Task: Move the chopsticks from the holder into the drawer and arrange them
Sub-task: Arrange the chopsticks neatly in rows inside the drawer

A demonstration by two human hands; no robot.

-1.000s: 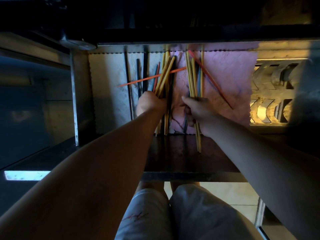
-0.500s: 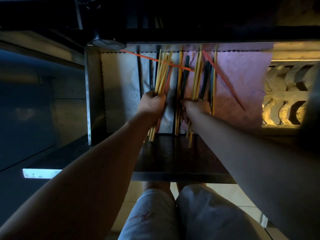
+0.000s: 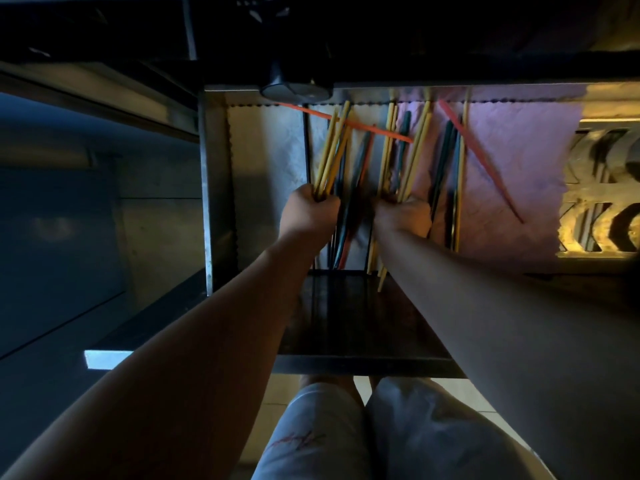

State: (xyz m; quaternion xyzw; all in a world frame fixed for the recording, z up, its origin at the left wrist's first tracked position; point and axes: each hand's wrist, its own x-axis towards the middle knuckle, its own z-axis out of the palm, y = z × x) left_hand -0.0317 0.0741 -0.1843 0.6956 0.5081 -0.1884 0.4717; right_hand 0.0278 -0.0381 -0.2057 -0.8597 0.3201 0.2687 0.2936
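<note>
Down in the open drawer (image 3: 215, 202), gripping a fan of yellow chopsticks (image 3: 329, 154) with the left hand (image 3: 309, 213), fingers curled tight round their lower part. Likewise clutching a second yellow bunch (image 3: 415, 157) in the right hand (image 3: 403, 214), just beside the first. Between and right of the fists, dark chopsticks (image 3: 446, 161) flat on the liner (image 3: 526, 140). Across the tops, an orange chopstick (image 3: 377, 131) slantwise; farther right, a red chopstick (image 3: 485, 166), tilted. On the shorts (image 3: 311, 410), a red scribble, too blurred to read.
</note>
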